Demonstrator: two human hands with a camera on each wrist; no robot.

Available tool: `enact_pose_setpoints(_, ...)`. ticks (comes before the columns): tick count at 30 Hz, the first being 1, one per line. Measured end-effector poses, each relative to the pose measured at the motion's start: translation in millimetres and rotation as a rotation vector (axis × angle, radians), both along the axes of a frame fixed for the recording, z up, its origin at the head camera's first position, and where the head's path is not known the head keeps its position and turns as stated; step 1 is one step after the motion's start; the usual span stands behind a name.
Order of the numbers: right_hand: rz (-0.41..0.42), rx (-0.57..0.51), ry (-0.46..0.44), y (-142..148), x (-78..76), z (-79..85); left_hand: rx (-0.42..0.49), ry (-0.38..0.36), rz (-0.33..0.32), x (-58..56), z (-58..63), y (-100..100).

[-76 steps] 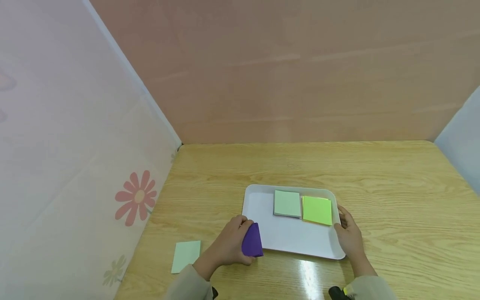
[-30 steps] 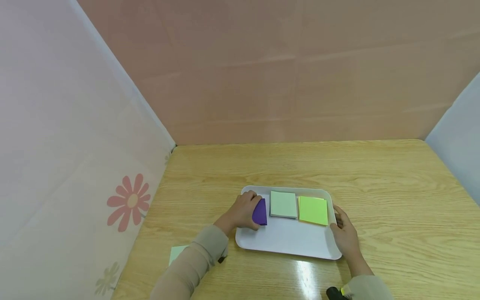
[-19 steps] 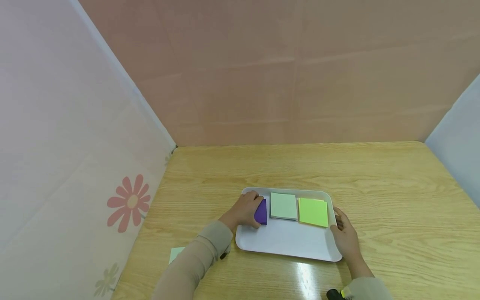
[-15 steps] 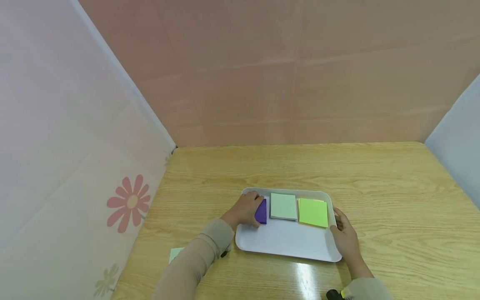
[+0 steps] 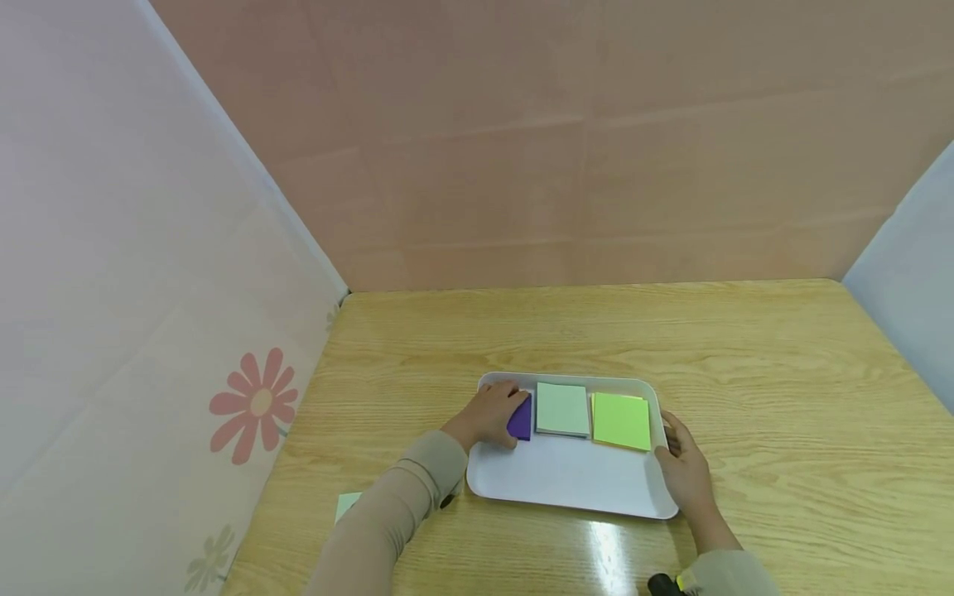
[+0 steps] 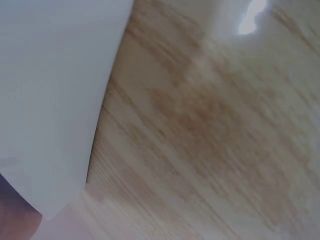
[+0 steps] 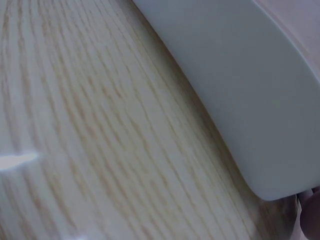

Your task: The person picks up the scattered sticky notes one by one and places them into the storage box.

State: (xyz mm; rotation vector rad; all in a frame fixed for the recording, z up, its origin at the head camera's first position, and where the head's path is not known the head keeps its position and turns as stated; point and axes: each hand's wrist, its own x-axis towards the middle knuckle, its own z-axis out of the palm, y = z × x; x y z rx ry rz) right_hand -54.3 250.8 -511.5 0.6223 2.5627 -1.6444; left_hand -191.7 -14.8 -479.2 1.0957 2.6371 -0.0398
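In the head view, my left hand [image 5: 489, 414] reaches into the white tray [image 5: 566, 476] and holds a purple sticky-note pad [image 5: 521, 419] between thumb and fingers at the back left corner. Most of that pad is hidden under the hand. Beside it in the tray lies a mint-green sticky-note pad [image 5: 562, 409]. Further right is a lime-yellow pad [image 5: 622, 420] with other coloured edges showing below it. My right hand [image 5: 686, 470] grips the tray's right edge, thumb at the rim. Both wrist views show mainly the tray's outer wall [image 7: 240, 90] and wood grain.
A pale green pad [image 5: 345, 503] lies on the wooden table [image 5: 417, 339] left of the tray, mostly covered by my left sleeve [image 5: 387, 513]. A flowered wall [image 5: 253, 406] stands at the left and a brownish-pink backdrop [image 5: 566, 165] behind.
My left hand has carried the purple pad from the tray's front left edge to inside its back left corner. Its sleeve now covers most of the loose pale green pad. The right hand stays put.
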Motion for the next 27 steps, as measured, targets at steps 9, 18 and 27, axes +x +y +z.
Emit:
enact_pose_setpoints(9, 0.007, -0.014, 0.002, -0.8, 1.2, 1.7, 0.016, -0.004, -0.008, -0.6, -4.1, -1.0)
enact_pose_setpoints(18, 0.0, -0.02, 0.001, -0.7, 0.6, 1.6, 0.044, 0.016, -0.014, 3.4, -4.2, -2.8)
enact_pose_setpoints(27, 0.003, -0.038, -0.006, -0.9, 1.3, 4.2, 0.105, 0.027, 0.001, 17.2, 1.6, -11.3)
